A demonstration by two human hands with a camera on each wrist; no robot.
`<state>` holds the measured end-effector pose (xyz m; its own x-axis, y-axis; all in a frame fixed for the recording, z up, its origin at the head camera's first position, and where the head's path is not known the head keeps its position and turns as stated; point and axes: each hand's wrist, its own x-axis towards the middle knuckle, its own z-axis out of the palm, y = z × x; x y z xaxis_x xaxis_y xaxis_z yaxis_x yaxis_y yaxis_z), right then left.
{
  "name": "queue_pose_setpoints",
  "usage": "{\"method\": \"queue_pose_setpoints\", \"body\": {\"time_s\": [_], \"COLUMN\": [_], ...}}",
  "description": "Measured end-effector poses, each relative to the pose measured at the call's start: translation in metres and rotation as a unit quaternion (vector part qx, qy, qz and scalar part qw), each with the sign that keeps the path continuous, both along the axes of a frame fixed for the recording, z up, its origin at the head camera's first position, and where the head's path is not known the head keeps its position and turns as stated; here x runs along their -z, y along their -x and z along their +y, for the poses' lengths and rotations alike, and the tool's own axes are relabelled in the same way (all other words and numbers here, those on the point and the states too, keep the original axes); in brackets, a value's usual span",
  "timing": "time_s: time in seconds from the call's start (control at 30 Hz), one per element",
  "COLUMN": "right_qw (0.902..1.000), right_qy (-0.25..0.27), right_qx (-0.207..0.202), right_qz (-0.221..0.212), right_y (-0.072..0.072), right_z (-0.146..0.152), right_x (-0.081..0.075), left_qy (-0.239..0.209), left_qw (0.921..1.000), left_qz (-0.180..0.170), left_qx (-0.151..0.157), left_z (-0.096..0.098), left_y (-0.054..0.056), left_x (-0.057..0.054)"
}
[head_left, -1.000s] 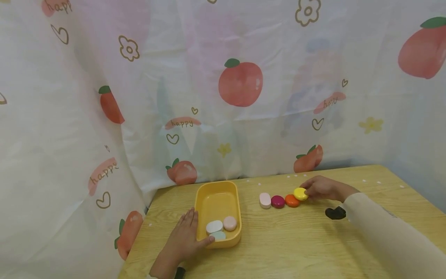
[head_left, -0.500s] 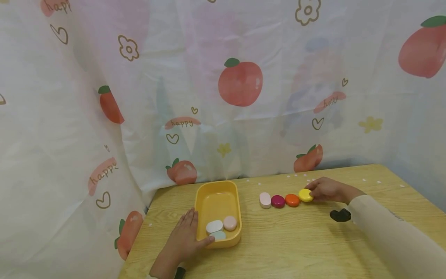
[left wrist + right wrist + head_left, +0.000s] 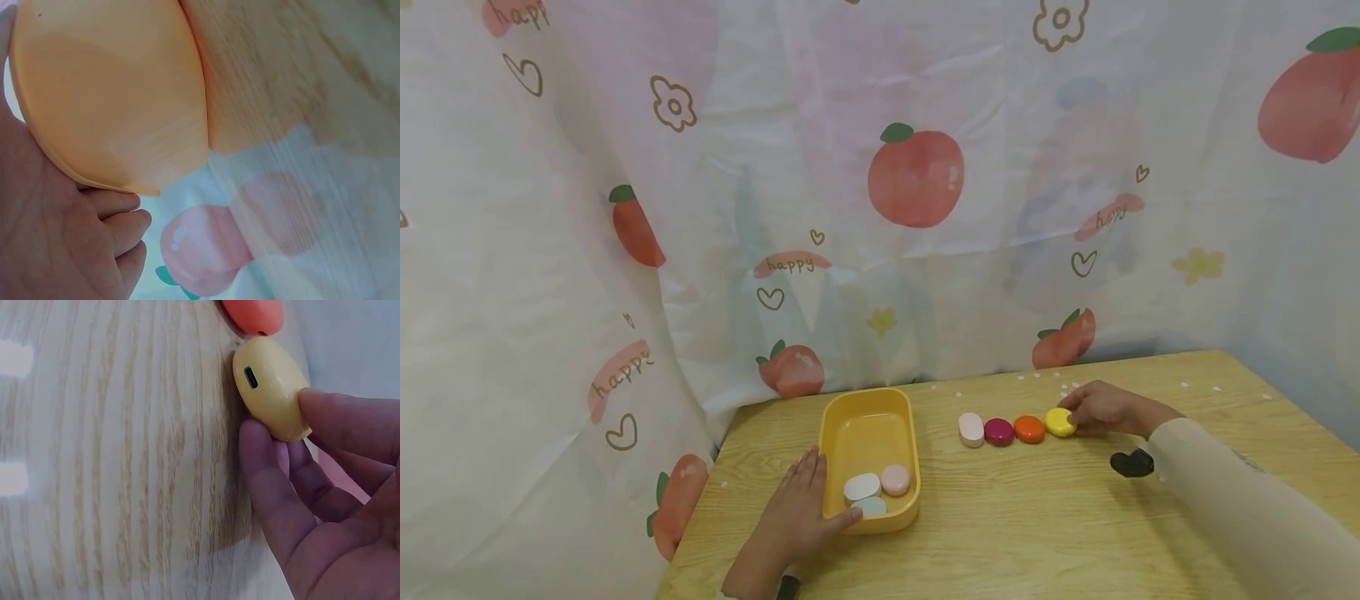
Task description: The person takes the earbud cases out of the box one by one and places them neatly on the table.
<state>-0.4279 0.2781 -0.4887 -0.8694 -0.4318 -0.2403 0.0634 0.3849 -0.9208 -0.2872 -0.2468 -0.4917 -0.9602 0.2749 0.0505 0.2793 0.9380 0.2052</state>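
Note:
A glossy yellow earbud case (image 3: 1058, 422) with a small charging port lies at the right end of a row on the table. My right hand (image 3: 1105, 407) pinches it between thumb and fingers, as the right wrist view also shows. Just left of it, almost touching, is an orange earbud case (image 3: 1029, 429), then a magenta case (image 3: 999, 432) and a pale pink oblong case (image 3: 972, 429). My left hand (image 3: 797, 512) rests against a yellow tray (image 3: 913, 442), fingers straight along its left side, thumb at the front rim. Inside lie a white case (image 3: 861, 487), a round pink case (image 3: 895, 480) and a pale green case (image 3: 870, 506).
The wooden table (image 3: 1000, 533) reaches back to a fruit-printed curtain (image 3: 842, 317). Small white flecks (image 3: 1037, 376) dot the table's far part. A dark device (image 3: 1132, 463) sits at the right wrist.
My right hand has moved the yellow case a little to the right and down, from overlapping the orange case to the row's end. The left hand and tray stay in place.

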Motion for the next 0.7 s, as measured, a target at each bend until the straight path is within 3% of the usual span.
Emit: {"method": "queue_pose_setpoints", "body": {"time_s": [0.7], "right_qw": [0.9963], "right_qy": [-0.070], "right_qx": [0.032], "right_qz": [0.040], "right_y": [-0.0027], "right_z": [-0.0076], "right_x": [-0.0031], "left_qy": [0.000], "left_qw": [1.0000], "left_qz": [0.008], "left_qx": [0.006], "left_z": [-0.0003], "left_y": [-0.0008], "left_x": [-0.0005]}}
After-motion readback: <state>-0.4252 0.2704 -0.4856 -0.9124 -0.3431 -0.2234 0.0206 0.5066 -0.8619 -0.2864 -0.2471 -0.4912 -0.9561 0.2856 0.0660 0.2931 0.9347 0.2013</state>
